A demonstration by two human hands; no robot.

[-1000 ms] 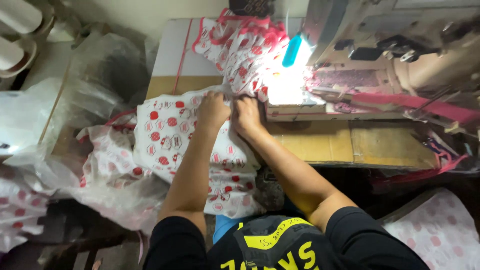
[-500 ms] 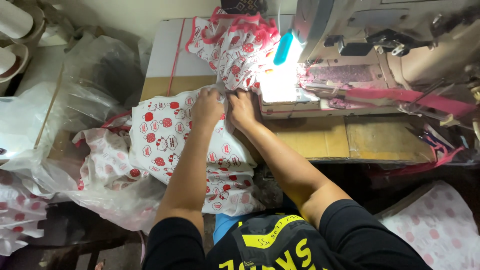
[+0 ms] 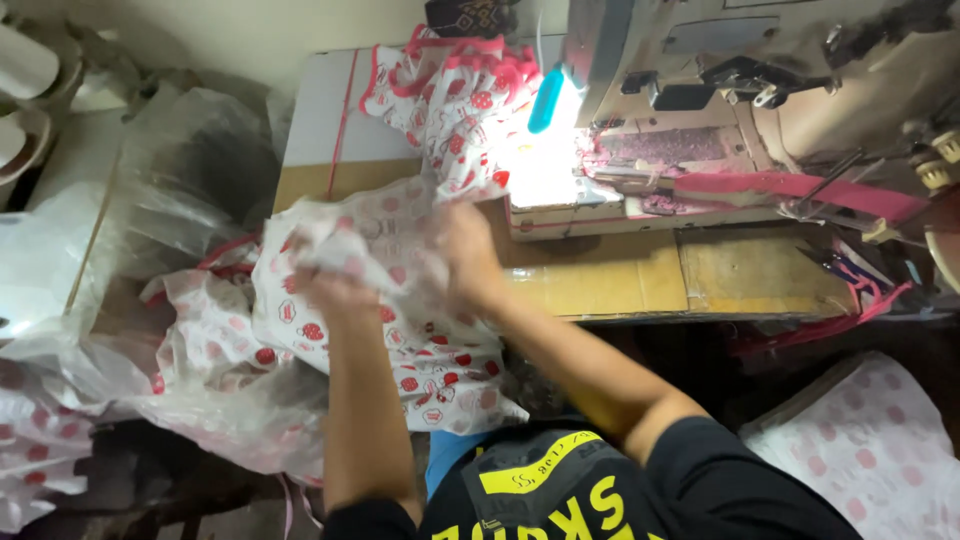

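A white fabric piece with red printed motifs (image 3: 400, 300) lies over the left part of the wooden sewing table (image 3: 620, 285) and hangs off its front edge. My left hand (image 3: 335, 290) grips a bunched fold of this fabric near the table's left side. My right hand (image 3: 465, 250) is blurred with motion and holds the same fabric closer to the lit needle area of the sewing machine (image 3: 720, 110). More of the printed fabric with pink edging (image 3: 455, 90) is heaped behind the needle.
Pink binding tape (image 3: 800, 188) runs along the machine's right side. Clear plastic bags (image 3: 170, 180) with more printed pieces sit at the left. Another printed stack (image 3: 870, 440) lies at lower right. A blue object (image 3: 545, 100) stands by the machine's lamp.
Both hands have pulled back from the needle area toward the left and front, lifting and bunching the printed fabric. My left hand moved furthest left.
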